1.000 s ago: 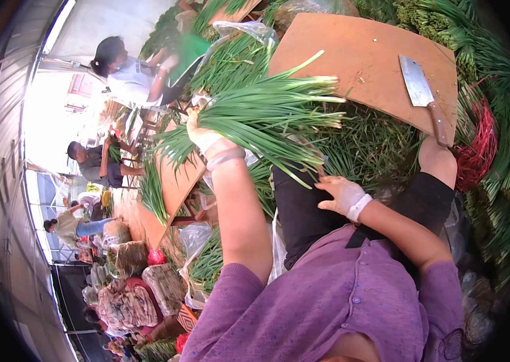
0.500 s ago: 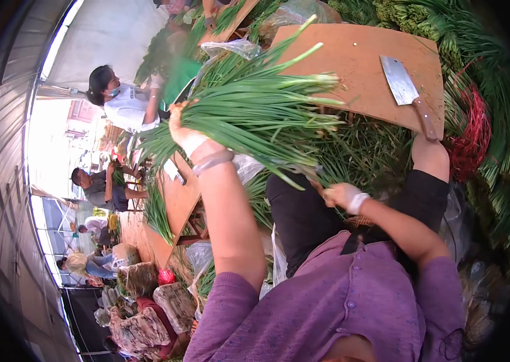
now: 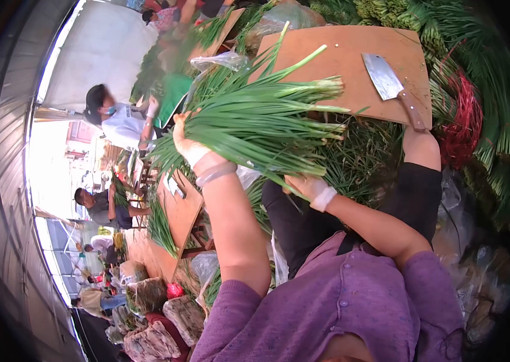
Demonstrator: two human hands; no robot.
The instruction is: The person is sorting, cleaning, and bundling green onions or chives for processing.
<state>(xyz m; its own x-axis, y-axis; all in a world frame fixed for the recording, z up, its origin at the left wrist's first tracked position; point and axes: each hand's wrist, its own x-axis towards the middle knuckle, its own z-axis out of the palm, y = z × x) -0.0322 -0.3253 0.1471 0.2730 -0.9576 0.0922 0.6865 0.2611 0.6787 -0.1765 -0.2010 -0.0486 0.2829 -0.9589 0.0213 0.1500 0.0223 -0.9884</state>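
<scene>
Head view: the gloved left hand (image 3: 190, 145) grips a thick bunch of long green scallions (image 3: 261, 123) lifted above the brown wooden cutting board (image 3: 351, 66); the gloved right hand (image 3: 309, 187) pinches stray leaves beneath. Cleaning looks unfinished; the steel cleaver (image 3: 390, 87) lies unused near the board's right edge

1. We find no readable text, label, brand, number or sign anywhere in the head view.
2. We checked the cleaver (image 3: 387, 84) blade: bare metal, no stamp we can make out.
3. We checked the wooden board (image 3: 351, 66): plain surface, no print.
4. We see no writing on the purple shirt (image 3: 351, 314).
5. Background stalls and sheeting are too blurred and small for us to read.
</scene>
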